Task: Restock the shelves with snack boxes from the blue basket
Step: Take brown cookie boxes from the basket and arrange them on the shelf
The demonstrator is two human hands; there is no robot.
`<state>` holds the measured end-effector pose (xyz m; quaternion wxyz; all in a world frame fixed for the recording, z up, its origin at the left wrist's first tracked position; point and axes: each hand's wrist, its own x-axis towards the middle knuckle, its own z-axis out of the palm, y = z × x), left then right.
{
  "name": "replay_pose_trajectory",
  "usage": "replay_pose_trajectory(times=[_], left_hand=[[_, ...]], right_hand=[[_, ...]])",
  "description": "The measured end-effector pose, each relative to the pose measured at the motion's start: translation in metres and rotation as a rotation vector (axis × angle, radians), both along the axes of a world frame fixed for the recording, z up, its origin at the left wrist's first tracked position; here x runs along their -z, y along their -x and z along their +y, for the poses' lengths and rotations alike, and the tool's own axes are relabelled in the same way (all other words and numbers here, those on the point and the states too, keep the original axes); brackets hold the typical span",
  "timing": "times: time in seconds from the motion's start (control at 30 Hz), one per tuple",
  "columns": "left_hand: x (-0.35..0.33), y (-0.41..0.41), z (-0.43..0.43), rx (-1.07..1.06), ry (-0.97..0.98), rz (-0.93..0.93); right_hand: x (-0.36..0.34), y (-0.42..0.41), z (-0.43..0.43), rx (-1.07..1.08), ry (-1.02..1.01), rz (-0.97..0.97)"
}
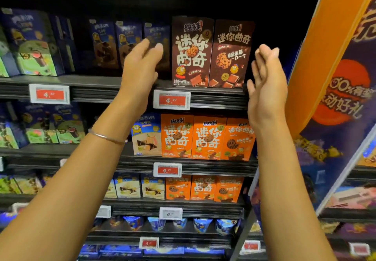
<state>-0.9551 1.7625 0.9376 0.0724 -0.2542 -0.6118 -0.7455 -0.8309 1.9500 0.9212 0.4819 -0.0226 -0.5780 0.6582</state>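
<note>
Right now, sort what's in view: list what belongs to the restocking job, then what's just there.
Job: brown snack boxes, standing on the upper shelf; left hand and right hand, both open either side of them, holding nothing. The blue basket is not in view.
Just there: orange boxes below; blue boxes; red price tag; orange banner.

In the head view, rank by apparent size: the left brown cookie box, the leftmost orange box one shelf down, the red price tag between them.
Largest: left brown cookie box.
Then: leftmost orange box; camera angle may shrink it.
Smallest: red price tag.
</note>
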Motion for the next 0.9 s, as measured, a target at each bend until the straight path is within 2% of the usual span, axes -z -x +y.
replay_pose_trajectory(times=[0.17,0.3,0.37,0.53,0.63,0.73,0.9], left_hand=[[0.045,-0.028,-0.041,0.011,-0.133,-0.015],[0.119,-0.045,-0.081,0.016,-0.156,-0.107],[0.175,-0.055,-0.103,-0.014,-0.086,-0.227],[0.328,-0.090,-0.163,-0.207,0.121,-0.782],[0.396,-0.122,-0.203,-0.272,0.186,-1.020],[0.450,-0.151,-0.245,-0.299,0.273,-1.139],[0.520,-0.166,-0.316,-0.240,0.403,-1.309]], right_hand=[[0.043,-0.017,-0.037,-0.202,0.022,0.054],[0.098,-0.016,-0.067,-0.438,0.102,-0.062],[0.137,-0.013,-0.083,-0.519,0.171,-0.197],[0.250,-0.010,-0.125,-0.621,0.329,-0.695],[0.321,-0.022,-0.158,-0.687,0.381,-0.981],[0.383,-0.042,-0.199,-0.675,0.442,-1.194],[0.460,-0.071,-0.274,-0.584,0.641,-1.348]])
